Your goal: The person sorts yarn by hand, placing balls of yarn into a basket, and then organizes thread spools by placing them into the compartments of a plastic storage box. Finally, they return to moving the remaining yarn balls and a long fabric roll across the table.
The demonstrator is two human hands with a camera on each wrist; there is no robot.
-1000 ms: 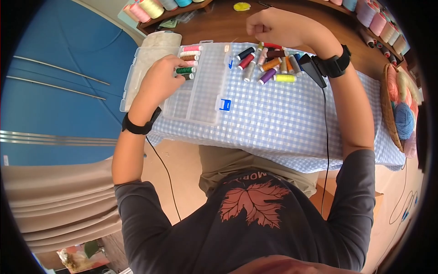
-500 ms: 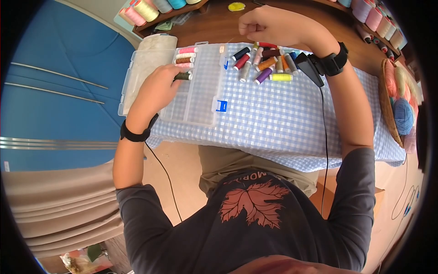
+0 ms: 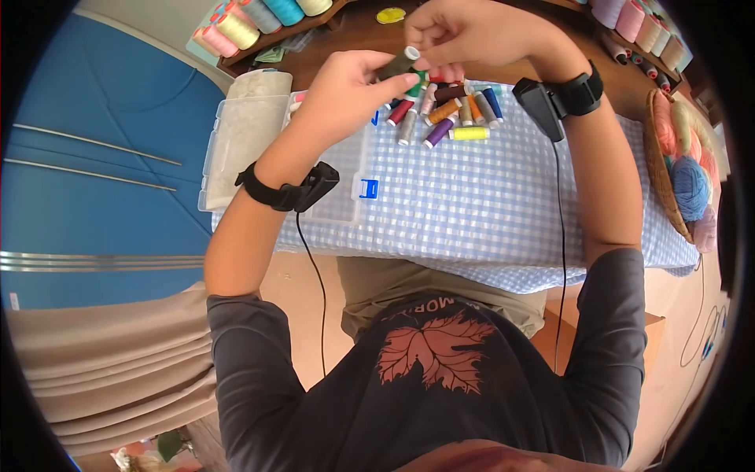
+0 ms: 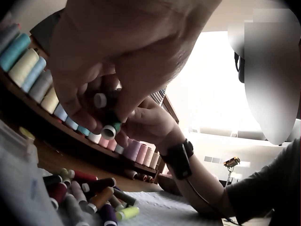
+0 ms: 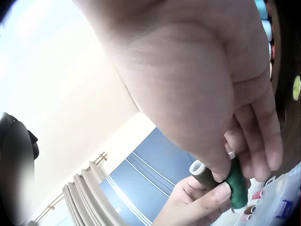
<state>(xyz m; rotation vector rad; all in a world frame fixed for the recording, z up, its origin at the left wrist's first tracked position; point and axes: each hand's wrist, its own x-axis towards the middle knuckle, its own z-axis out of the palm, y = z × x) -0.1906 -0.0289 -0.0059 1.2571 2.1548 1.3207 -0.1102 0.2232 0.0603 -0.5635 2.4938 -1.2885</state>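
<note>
My left hand [image 3: 334,90] holds two thread spools above the near side of the pile, a dark olive spool [image 3: 397,64] and a green spool [image 5: 238,186]. Its thumb lies across the green one in the right wrist view. My right hand [image 3: 487,33] meets it there, thumb and fingers pinching the green spool. Below both hands lie loose thread spools, among them a purple spool [image 3: 439,132] and a yellow spool [image 3: 469,134]. To the left is a clear plastic case [image 3: 346,189], partly covered by my left forearm, with several spools in it [image 5: 254,208].
A blue checked cloth [image 3: 472,204] covers the table. Large thread cones [image 3: 236,30] line the shelves behind. At the right edge sits a wicker basket [image 3: 664,169] of yarn. Thin cables [image 3: 560,204] hang from both wrist cameras.
My left hand has lifted the olive and green spools out of the case and moved right to the right hand. The right hand has opened its curled fingers and taken hold of the green spool.
</note>
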